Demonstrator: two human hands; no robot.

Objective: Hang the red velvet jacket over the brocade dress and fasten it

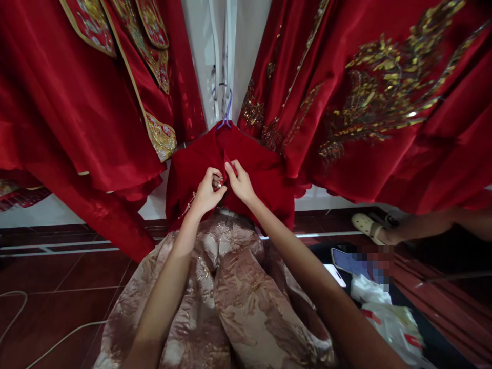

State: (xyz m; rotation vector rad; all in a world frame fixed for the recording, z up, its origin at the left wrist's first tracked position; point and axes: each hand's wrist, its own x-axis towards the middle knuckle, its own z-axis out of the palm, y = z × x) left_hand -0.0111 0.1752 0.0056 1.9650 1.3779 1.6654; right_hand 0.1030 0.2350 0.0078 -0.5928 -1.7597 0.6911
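- At 10 o'clock from where the hands meet, I can see hung red garments trimmed in gold, their hems dropping well to the side of the work.
- The left hand, with a beaded bracelet at its wrist, has its fingers curled in front of the red jacket; whether they grip any of it I can't tell from here.
- The jacket is straight ahead, facing the person, hung from a purple hanger at 12 o'clock. Its front edge runs from 12 down towards 6, between the two hands, while the sleeves fall towards 8 and 4.
- Below, at 6 o'clock, patterned brocade cloth spreads under both forearms.
- The right hand sits slightly higher, pinching that front edge between thumb and fingers, so it is the nearer to the collar; the left lies towards 8 o'clock from it, just beside.
- Sequinned red cloth hangs at 2 o'clock; a phone lies near 4.
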